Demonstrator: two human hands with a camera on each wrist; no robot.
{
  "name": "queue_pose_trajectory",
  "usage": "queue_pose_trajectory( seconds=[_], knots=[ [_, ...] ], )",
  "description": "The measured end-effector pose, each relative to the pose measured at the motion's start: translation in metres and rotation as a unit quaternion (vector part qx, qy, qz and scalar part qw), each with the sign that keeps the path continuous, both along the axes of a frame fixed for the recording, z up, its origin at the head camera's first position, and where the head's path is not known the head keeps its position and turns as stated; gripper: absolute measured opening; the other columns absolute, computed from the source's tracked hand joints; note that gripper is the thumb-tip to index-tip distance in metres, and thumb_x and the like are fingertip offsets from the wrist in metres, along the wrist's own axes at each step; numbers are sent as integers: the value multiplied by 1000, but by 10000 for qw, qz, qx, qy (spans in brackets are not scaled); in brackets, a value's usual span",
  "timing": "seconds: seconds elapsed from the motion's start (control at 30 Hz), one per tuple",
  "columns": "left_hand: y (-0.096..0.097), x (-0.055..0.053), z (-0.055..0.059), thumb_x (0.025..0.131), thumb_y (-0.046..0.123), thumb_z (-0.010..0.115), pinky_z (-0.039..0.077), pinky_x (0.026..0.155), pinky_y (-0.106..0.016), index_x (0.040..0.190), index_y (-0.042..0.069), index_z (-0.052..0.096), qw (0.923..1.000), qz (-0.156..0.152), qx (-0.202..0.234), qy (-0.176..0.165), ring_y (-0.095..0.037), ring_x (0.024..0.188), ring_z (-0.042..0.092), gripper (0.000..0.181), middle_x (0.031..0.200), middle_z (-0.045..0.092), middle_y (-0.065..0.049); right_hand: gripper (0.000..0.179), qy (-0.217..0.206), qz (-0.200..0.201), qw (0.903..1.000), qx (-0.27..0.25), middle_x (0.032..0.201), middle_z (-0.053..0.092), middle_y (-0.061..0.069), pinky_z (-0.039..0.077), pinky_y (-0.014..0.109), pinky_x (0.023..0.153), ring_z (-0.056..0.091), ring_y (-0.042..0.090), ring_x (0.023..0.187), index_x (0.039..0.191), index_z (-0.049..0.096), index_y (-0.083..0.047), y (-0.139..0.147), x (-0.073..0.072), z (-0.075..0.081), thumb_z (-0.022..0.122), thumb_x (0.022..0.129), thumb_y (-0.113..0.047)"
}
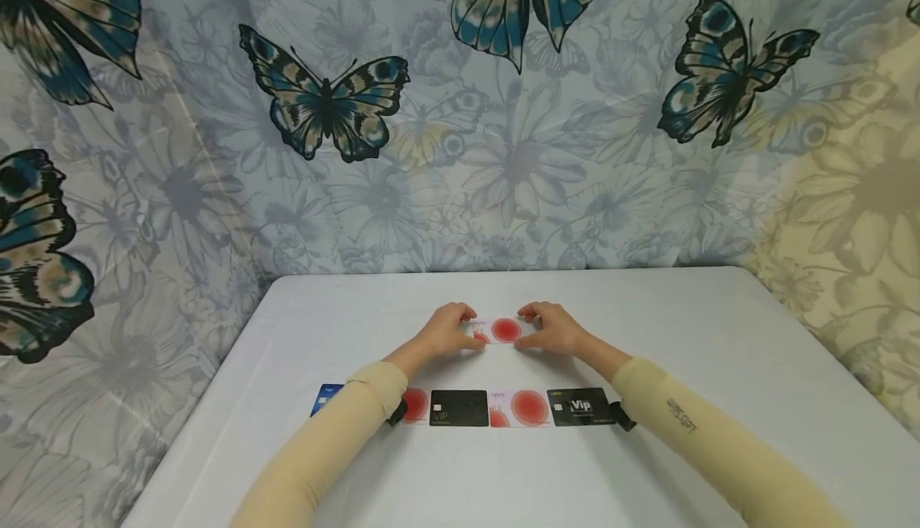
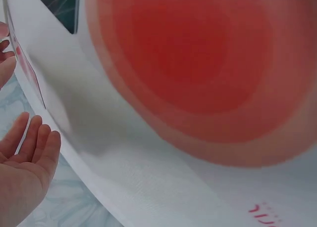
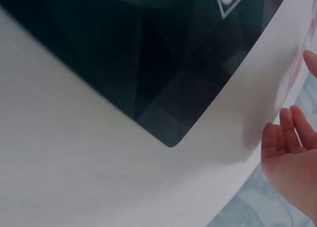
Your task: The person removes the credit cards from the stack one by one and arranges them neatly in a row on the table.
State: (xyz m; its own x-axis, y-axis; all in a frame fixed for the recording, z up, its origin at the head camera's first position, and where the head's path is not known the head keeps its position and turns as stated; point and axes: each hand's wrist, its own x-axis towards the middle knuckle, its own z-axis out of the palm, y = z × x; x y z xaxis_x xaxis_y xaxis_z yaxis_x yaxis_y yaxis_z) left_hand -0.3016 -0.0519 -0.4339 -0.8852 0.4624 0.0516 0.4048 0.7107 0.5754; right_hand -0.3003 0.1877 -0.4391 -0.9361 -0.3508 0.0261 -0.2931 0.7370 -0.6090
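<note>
A white card with a red circle point(image 1: 506, 331) lies on the far part of the white table, between the two hands. My left hand point(image 1: 449, 330) is at its left end, thumb tip overlapping the card's near corner in the head view. At the right end is my right hand point(image 1: 559, 330), thumb and fingers spread around that edge. Both wrist views show loosely extended fingers: the left hand point(image 2: 29, 167) and the right hand point(image 3: 290, 162) sit close to the card's ends, not curled round it.
Nearer the body runs a row of cards: a blue card point(image 1: 327, 398) partly behind the left sleeve, a red-circle card point(image 1: 415, 406), a black VIP card point(image 1: 458, 408), another red-circle card point(image 1: 528, 408) and a black Vip card point(image 1: 578, 406). Butterfly-print cloth point(image 1: 517, 152) hangs behind.
</note>
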Motion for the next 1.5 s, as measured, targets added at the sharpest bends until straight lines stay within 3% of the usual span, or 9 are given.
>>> queue_pose_trajectory(
  seconds=[0.37, 0.97, 1.23, 1.5],
  knots=[
    [0, -9, -8, 79, 25, 82, 42, 100, -38, 118, -1, 62, 9987, 88, -298, -404, -28, 112, 52, 51, 115, 59, -13, 55, -8, 298, 9992, 255, 110, 59, 13, 42, 47, 92, 51, 30, 103, 121, 62, 1, 2, -6, -8, 82, 77, -25],
    [-1, -15, -6, 77, 27, 84, 41, 97, -36, 112, 4, 65, 9984, -66, -349, -432, -24, 108, 48, 47, 107, 55, -7, 43, -429, 382, 9979, 286, 106, 56, 10, 40, 44, 90, 45, 28, 102, 110, 62, -3, 1, -12, 2, 82, 78, -22],
    [0, -17, -4, 77, 23, 84, 40, 98, -39, 112, 5, 61, 9989, -80, -213, -416, -25, 107, 49, 46, 108, 56, -8, 44, -302, 374, 9988, -29, 103, 58, 11, 40, 40, 87, 48, 27, 97, 109, 57, -1, 2, -12, 0, 83, 77, -19],
    [1, -16, -7, 77, 15, 84, 44, 88, -33, 112, 5, 55, 9983, -46, 292, -497, -18, 91, 51, 47, 97, 58, -5, 46, -108, 345, 9982, -469, 94, 59, 12, 37, 33, 75, 47, 24, 83, 108, 52, -1, 3, -7, -3, 83, 76, -12]
  ],
)
